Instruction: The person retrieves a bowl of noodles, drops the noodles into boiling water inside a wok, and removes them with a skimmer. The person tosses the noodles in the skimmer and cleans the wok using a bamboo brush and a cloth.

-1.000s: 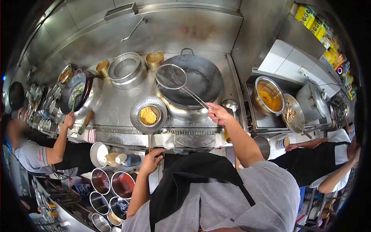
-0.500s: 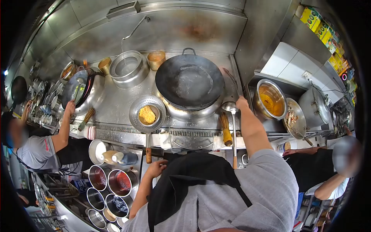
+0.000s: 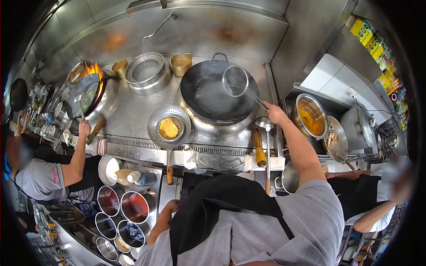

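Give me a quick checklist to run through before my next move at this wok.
1. Mesh strainer secured: ok, held by the right hand.
2. Wok opening unobstructed: not ok, the mesh strainer is over its right part.
3. Heat on beneath the wok: cannot tell, the underside is hidden; haze shows above.
4. Yellow food outside the wok: ok, it sits within the perforated ladle.
5. Left hand free: cannot tell, fingers mostly hidden.

Stnls. cooktop [image 3: 133, 117] w/ steel pot [image 3: 153, 87], 2 gold-col. tins [image 3: 120, 71] [image 3: 181, 68].
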Action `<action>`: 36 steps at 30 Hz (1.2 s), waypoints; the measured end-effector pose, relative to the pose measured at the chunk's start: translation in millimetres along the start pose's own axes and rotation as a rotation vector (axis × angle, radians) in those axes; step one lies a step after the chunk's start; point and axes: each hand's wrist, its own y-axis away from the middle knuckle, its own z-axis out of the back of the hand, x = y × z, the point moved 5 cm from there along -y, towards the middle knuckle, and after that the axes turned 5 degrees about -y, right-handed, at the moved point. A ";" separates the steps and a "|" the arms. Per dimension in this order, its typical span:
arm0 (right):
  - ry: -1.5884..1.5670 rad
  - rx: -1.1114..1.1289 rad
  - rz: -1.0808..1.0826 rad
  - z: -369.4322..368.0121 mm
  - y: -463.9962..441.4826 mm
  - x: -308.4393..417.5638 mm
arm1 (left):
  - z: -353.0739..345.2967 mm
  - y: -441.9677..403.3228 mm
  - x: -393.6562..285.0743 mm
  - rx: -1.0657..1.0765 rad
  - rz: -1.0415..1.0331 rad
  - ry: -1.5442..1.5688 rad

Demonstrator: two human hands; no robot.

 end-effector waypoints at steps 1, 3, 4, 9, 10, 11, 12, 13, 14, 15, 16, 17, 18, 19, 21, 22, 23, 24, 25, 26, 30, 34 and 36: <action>-0.153 0.141 -0.052 -12.5 -0.4 -2.8 | -0.3 1.4 2.2 -0.034 -0.038 0.033; -0.605 0.392 -0.296 -18.1 12.5 20.3 | 0.8 10.2 -6.9 -0.027 0.005 0.106; -0.602 0.395 -0.294 -19.6 16.9 28.2 | 3.5 15.2 -14.3 -0.028 0.048 0.178; -1.040 0.607 -0.482 -56.8 42.2 50.7 | 10.7 21.9 -20.6 -0.009 0.078 0.168; -1.114 0.624 -0.508 -59.8 46.3 60.5 | 10.6 15.6 -12.0 -0.019 0.036 0.151; -1.116 0.624 -0.505 -65.1 48.9 65.3 | 9.8 10.2 -1.7 0.001 0.069 0.198; -1.264 0.661 -0.511 -72.3 51.6 72.6 | 11.3 7.3 4.7 -0.002 0.069 0.196; -1.413 0.697 -0.514 -78.6 54.5 79.8 | 13.9 4.9 10.6 -0.019 0.055 0.148; -1.416 0.695 -0.511 -80.1 57.6 87.4 | 18.5 3.9 13.6 -0.037 0.040 0.099; -1.537 0.670 -0.519 -78.8 60.4 97.5 | 23.5 4.8 14.8 -0.038 0.040 0.095; -1.657 0.642 -0.527 -78.3 63.1 105.9 | 29.1 5.3 14.8 -0.052 0.024 0.071; -1.751 0.641 -0.491 -79.1 65.8 113.4 | 34.8 7.8 10.1 -0.065 0.009 0.046; -1.755 0.637 -0.490 -81.5 69.5 119.1 | 38.0 9.3 5.0 -0.065 0.008 0.041; -1.852 0.590 -0.467 -81.7 71.3 125.4 | 40.3 10.8 2.7 -0.067 0.072 0.107; -1.992 0.494 -0.438 -78.2 73.2 129.0 | 44.3 5.3 5.2 -0.099 0.033 0.169; -1.995 0.491 -0.434 -76.7 71.6 127.2 | 45.8 2.8 7.5 -0.102 0.032 0.165; -1.960 0.383 -0.463 -73.9 68.4 117.3 | 47.4 7.7 -0.8 -0.092 0.074 0.201; -1.922 0.276 -0.491 -70.5 64.9 106.2 | 49.0 14.8 -12.6 -0.081 0.115 0.238; -1.846 0.220 -0.506 -67.5 58.7 93.6 | 52.4 25.5 -29.9 -0.085 0.138 0.163; -1.773 0.184 -0.519 -62.1 53.1 83.4 | 51.5 26.8 -32.9 -0.086 0.137 0.163; -0.803 -0.098 -0.303 -61.5 23.8 6.2 | 29.0 21.1 -18.4 -0.094 0.097 0.340; -0.093 -0.021 -0.410 -0.1 26.6 37.2 | 16.8 44.5 -24.6 -0.045 0.152 0.409; -0.133 0.007 -0.437 -0.8 16.7 35.6 | 20.0 70.8 -47.9 -0.056 0.172 0.372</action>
